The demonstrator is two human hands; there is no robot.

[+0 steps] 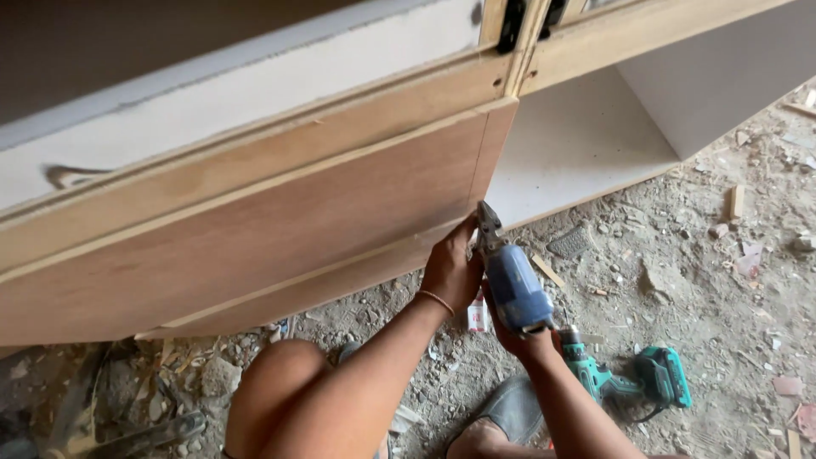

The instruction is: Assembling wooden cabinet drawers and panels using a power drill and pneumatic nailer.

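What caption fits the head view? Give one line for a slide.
Right hand holds a blue power tool against a wooden cabinet's corner, left hand steadying; a green drill lies nearby.

A long brown plywood cabinet panel slopes across the upper left. At this panel's lower right corner the left hand presses its fingertips on the edge, and the right hand grips a blue, barrel-shaped power tool, its dark nose touching the corner. Below and right of the panel, a teal cordless drill lies on the dusty, rubble-strewn ground.

Bare arms, thin bracelet on left wrist, grey shoe.
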